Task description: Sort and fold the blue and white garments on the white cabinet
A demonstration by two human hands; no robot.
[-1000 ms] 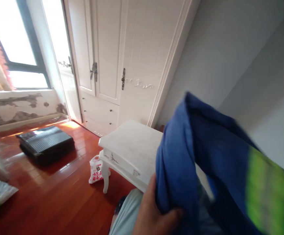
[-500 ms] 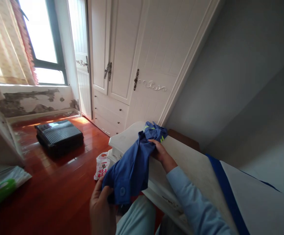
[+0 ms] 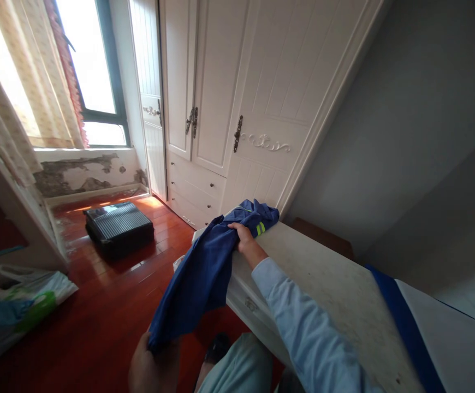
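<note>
Garment [image 3: 205, 267]: blue, frame centre. Top end lies on table [image 3: 323, 278], the rest hangs off, not yet spread. Your right hand [image 3: 243, 240]: grip closed on top end. Your left hand [image 3: 149, 371], bottom centre: grip clamped on lower end.

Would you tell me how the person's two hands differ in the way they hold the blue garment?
The right hand grips the blue garment at its upper end, on the white table; the left hand grips its lower end, below the tabletop. The right hand shows fully, with a light blue sleeve; the left hand is partly hidden by the cloth. Both are closed on it.
</note>
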